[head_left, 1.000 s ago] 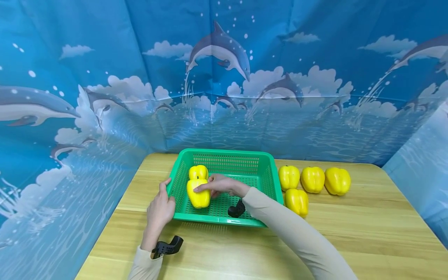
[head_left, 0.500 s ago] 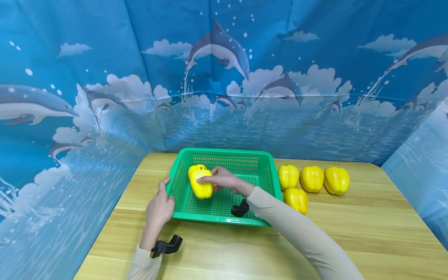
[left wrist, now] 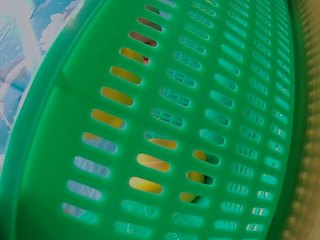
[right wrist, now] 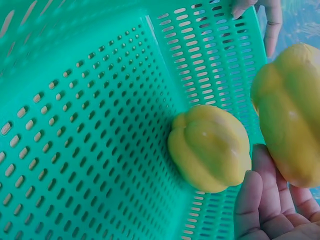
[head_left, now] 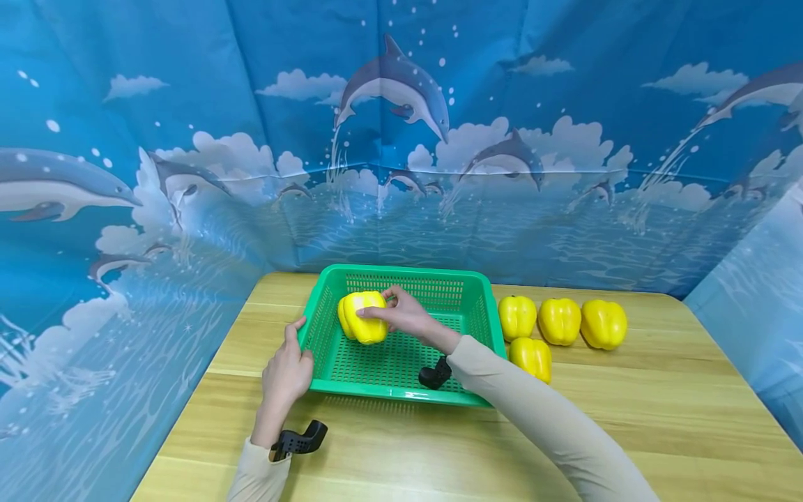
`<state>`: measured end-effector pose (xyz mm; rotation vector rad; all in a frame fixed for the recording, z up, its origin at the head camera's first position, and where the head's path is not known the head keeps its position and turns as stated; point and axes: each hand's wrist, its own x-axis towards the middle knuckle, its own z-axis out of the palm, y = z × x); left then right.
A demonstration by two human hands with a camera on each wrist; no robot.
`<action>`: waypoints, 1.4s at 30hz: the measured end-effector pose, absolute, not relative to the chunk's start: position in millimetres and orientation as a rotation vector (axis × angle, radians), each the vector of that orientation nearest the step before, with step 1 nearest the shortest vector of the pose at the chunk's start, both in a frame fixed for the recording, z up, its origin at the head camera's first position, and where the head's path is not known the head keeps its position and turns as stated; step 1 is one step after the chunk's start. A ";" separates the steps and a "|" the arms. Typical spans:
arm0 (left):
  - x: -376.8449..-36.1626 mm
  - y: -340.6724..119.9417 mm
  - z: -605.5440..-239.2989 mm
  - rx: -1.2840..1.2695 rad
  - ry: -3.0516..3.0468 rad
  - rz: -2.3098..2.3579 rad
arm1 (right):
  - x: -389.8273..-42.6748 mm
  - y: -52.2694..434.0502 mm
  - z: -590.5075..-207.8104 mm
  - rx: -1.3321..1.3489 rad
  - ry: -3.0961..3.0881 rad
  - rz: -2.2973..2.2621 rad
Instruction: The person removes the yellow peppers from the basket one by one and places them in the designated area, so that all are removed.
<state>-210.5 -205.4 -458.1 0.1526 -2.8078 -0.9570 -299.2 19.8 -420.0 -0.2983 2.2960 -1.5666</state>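
A green slotted basket (head_left: 483, 307) stands on the wooden table. My right hand (head_left: 384, 314) grips a yellow pepper (head_left: 362, 326) and holds it raised over the basket's far left corner. A second yellow pepper (head_left: 341, 317) lies just behind it, mostly hidden. In the right wrist view that lying pepper (right wrist: 210, 147) rests on the basket floor (right wrist: 90, 150) by the wall, and the held pepper (right wrist: 292, 115) is beside my fingers (right wrist: 265, 195). My left hand (head_left: 290, 362) holds the basket's left front rim. The left wrist view shows only the basket wall (left wrist: 165, 80).
Several yellow peppers (head_left: 560, 321) sit on the table right of the basket, one (head_left: 532, 358) nearer the front. A blue dolphin-print backdrop (head_left: 401, 139) encloses the table at the back and sides. The wooden tabletop (head_left: 659, 418) stretches to the front and right.
My right hand has lifted the yellow pepper from the basket's front left and carried it up and back, in front of the other pepper. The left hand has stayed on the rim.
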 end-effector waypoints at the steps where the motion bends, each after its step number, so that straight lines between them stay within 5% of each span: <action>1: -210.7 -205.3 -458.1 0.152 -2.807 -0.955 | -299.1 20.7 -419.6 -0.296 2.293 -1.580; 42: -208.2 -204.6 -454.7 0.161 -2.816 -0.981 | -261.3 107.2 -376.8 -0.282 2.189 -1.912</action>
